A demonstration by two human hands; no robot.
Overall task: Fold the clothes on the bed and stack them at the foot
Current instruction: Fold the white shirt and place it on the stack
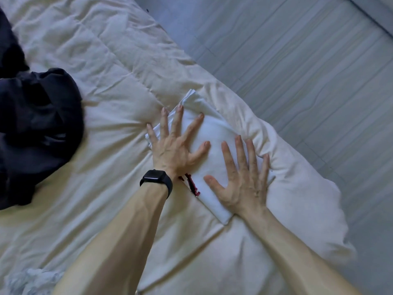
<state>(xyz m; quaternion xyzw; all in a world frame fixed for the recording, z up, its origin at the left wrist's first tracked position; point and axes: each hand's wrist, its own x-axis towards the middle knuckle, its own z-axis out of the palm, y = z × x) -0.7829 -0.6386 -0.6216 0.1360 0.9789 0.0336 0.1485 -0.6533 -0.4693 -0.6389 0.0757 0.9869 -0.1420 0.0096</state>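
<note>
A folded white garment (pixel 214 133) with a bit of red print at its near edge lies on the cream duvet (pixel 106 128), close to the bed's corner. My left hand (pixel 174 143), with a black watch on the wrist, presses flat on the garment's left half, fingers spread and straight. My right hand (pixel 242 177) presses flat on its right half, fingers straight and reaching over its far edge. A dark navy garment (pixel 38 128) lies crumpled and unfolded at the left of the bed.
The duvet's edge runs diagonally from top centre to the right, with grey plank floor (pixel 308 71) beyond it. A pale blue-white cloth (pixel 32 279) shows at the bottom left corner.
</note>
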